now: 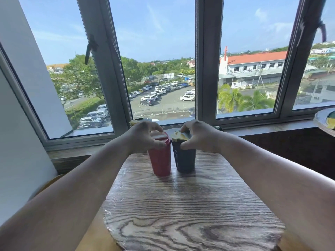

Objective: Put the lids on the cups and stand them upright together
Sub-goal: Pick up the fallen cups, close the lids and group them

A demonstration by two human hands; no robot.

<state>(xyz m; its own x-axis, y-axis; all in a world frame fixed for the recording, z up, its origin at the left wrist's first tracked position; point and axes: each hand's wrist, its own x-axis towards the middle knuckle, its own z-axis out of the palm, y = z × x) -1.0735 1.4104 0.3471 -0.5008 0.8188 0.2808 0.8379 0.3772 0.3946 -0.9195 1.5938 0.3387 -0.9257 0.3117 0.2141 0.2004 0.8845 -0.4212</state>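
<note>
Cups: two, both upright at the far end of the worktop (pixel 190 205), near the window (pixel 163 69).
- Red cup (pixel 161 160), on the left, just beside its neighbour; touching or narrowly apart, cannot tell.
- Dark blue cup (pixel 185 160), on the right.

Lids: two, one on each cup.
- Red lid (pixel 159 137), apparently level on its rim.
- Dark lid (pixel 178 136), with a pale yellow patch on top; full seating not confirmable under the hand.

Hands: two.
- Left hand (pixel 145 136) over the red lid, fingers (pixel 159 144) curled round its edge, thumb at the near side.
- Right hand (pixel 197 136) over the dark lid, gripping likewise, thumb at the near rim.

Step in hand, by judgement: final pressing-down of both lids; task near its end.

Next move, by judgement: an even downward press all round each rim, a check of the dark lid's far edge, then a gentle release without tipping either cup.

Other: one plate (pixel 324 118), partly visible at the right edge.
</note>
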